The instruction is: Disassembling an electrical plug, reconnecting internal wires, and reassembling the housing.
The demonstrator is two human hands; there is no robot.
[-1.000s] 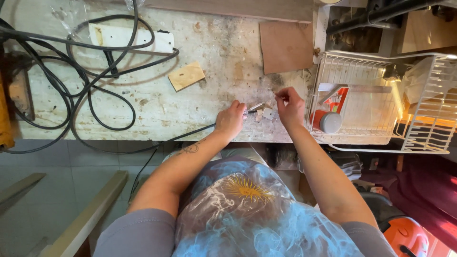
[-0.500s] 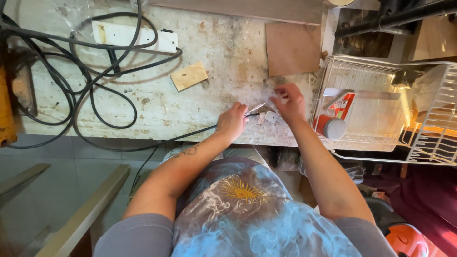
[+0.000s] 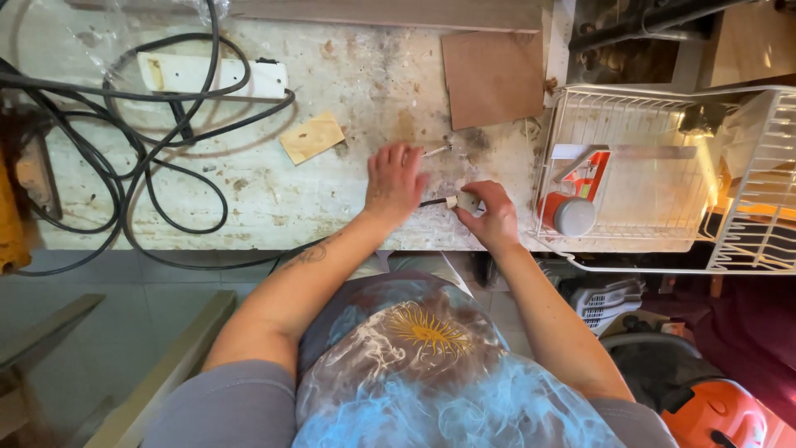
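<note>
Left hand (image 3: 394,178) flat, fingers spread, near surface's (image 3: 249,191) front edge; right hand (image 3: 489,214) pinching white-tipped black cable (image 3: 438,202); red-and-white package (image 3: 580,178) in wire basket (image 3: 647,241) off right edge.

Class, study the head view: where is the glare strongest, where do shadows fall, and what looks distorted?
Head view: strongest glare on the white wire basket at right; cables cast soft shadows on the workbench; both hands are sharp, left hand, right hand; wide-angle lens bends the edges.

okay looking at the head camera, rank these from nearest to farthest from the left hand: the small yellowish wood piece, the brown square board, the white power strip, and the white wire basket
From the left hand:
1. small yellowish wood piece, just up and to its left.
2. brown square board, up and to the right at the bench's back edge.
3. white wire basket and white power strip, on opposite sides: too close to call.
</note>
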